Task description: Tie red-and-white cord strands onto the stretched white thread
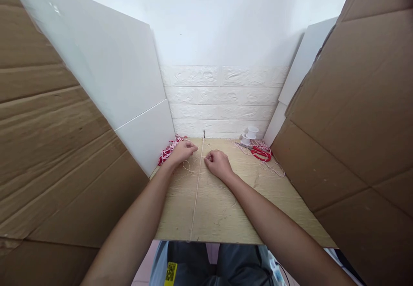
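Observation:
A pale cord (197, 187) runs taut from a small dark nail (204, 133) at the back of the wooden board down to its front edge. To the left of the cord, my left hand (183, 151) is closed, thumb and fingertips pinched on a thin thread. Below it a loop of this thin thread (186, 164) curls over the board towards the cord. My right hand (219, 163) is closed on the cord's right side, its fingertips pinched close to the cord, where a faint bit of thread reaches them. The thread inside both pinches is mostly hidden.
Red and pink-white braided cords (167, 152) lie heaped behind my left hand. At the back right are red-handled scissors (262, 153), white spools (251, 132) and more pink-white cord (274, 169). Cardboard panels (348, 118) flank the wooden board (226, 217); a white brick-patterned wall (222, 96) stands behind.

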The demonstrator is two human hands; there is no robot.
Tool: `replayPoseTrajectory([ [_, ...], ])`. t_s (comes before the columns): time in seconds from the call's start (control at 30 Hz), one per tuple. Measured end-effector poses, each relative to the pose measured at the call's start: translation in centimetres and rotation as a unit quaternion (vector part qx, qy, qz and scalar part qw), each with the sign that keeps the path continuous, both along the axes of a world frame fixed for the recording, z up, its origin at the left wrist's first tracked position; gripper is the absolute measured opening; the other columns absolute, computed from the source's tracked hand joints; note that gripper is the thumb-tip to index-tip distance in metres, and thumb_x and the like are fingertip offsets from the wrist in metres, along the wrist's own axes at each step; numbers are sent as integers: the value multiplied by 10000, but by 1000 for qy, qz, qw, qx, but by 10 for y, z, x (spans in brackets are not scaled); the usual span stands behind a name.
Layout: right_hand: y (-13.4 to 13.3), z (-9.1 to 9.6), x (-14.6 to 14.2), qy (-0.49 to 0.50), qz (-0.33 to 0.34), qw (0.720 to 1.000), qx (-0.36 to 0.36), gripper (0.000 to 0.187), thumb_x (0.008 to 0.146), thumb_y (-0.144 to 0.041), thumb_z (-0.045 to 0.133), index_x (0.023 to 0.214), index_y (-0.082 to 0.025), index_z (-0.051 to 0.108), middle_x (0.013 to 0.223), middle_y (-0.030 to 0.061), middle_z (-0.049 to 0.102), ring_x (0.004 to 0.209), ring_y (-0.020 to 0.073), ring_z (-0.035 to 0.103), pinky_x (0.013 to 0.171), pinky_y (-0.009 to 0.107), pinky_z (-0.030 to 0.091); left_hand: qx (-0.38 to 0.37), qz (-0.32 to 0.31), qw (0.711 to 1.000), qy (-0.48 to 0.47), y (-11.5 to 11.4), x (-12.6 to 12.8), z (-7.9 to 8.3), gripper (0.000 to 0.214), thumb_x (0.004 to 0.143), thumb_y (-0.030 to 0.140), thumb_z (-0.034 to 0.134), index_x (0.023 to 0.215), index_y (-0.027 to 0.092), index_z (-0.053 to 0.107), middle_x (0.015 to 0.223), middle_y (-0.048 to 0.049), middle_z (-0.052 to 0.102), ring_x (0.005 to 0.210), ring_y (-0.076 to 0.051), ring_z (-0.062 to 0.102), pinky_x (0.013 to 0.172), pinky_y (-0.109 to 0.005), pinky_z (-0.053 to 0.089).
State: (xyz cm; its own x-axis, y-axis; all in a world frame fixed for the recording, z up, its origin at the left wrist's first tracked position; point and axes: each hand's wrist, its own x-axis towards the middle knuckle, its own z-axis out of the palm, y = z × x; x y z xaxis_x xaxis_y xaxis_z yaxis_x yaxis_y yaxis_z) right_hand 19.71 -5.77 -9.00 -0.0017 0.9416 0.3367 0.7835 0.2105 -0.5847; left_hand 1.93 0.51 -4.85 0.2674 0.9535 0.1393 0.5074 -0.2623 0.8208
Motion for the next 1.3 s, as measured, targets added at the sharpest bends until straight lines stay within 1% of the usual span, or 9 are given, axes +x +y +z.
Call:
replayPoseTrajectory([
  [0.13, 0, 0, 0, -4, 1, 1000, -1, 106, 848, -247, 650, 762, -187, 662, 827, 34, 660, 766, 147, 547, 710, 262, 343, -1, -19, 999, 37, -2, 1, 1, 191, 669, 335, 656, 715, 157, 709, 640, 0, 609, 596, -145, 510, 563, -264, 364],
  [0.3, 0, 0, 0, -7, -1, 1000, -1, 114, 855, -260, 651, 766, -189, 666, 830, 37, 662, 764, 149, 549, 707, 262, 347, -14, -70, 995, 65, -7, 2, 2, 191, 652, 322, 681, 712, 152, 744, 671, -33, 667, 604, -158, 543, 544, -259, 380],
  [0.53, -1, 3, 0, -12, -1, 1000, -11, 122, 866, -283, 655, 787, -192, 676, 847, 42, 667, 777, 155, 554, 705, 264, 350, -42, -98, 992, 70, -8, 2, -3, 262, 631, 361, 721, 772, 142, 744, 601, -14, 626, 498, -122, 482, 452, -232, 309],
  [0.77, 0, 1, 0, -9, -1, 1000, -4, 115, 859, -289, 665, 789, -199, 679, 838, 34, 665, 772, 155, 550, 701, 265, 343, -7, -130, 985, 112, -8, 4, -3, 210, 680, 324, 642, 754, 146, 723, 646, -24, 641, 559, -138, 524, 491, -235, 346],
  [0.87, 1, 1, 0, -10, -1, 1000, -2, 113, 856, -283, 664, 784, -199, 680, 831, 32, 667, 765, 154, 552, 693, 264, 341, -24, -130, 986, 105, -9, 3, -1, 220, 687, 315, 623, 775, 143, 729, 632, -15, 626, 541, -131, 499, 491, -238, 339],
  [0.97, 1, 1, 0, -13, -1, 1000, -8, 105, 852, -275, 664, 784, -198, 684, 834, 37, 671, 767, 155, 557, 693, 262, 345, -55, -136, 985, 95, -11, 2, 2, 234, 682, 320, 631, 797, 147, 738, 587, 4, 593, 481, -114, 438, 458, -242, 293],
  [1.07, 1, 1, -1, -14, -3, 1000, -8, 83, 843, -257, 664, 786, -201, 688, 838, 36, 675, 766, 156, 562, 688, 261, 345, -71, -143, 983, 88, -14, 2, 5, 237, 667, 310, 644, 814, 152, 741, 569, 12, 572, 459, -108, 416, 439, -243, 255],
  [1.2, 1, 2, -2, -15, -5, 1000, -7, 83, 842, -259, 664, 788, -203, 692, 830, 34, 676, 758, 155, 563, 685, 264, 346, -75, -146, 982, 89, -15, 3, 5, 244, 660, 314, 654, 818, 151, 742, 555, 14, 556, 466, -111, 423, 438, -239, 240],
  [1.3, 1, 2, -2, -18, -6, 1000, -10, 82, 842, -263, 666, 792, -203, 694, 830, 33, 676, 758, 155, 564, 684, 266, 348, -58, -146, 984, 84, -14, 4, 2, 218, 646, 327, 668, 759, 153, 735, 572, 7, 575, 499, -117, 440, 459, -234, 264],
])
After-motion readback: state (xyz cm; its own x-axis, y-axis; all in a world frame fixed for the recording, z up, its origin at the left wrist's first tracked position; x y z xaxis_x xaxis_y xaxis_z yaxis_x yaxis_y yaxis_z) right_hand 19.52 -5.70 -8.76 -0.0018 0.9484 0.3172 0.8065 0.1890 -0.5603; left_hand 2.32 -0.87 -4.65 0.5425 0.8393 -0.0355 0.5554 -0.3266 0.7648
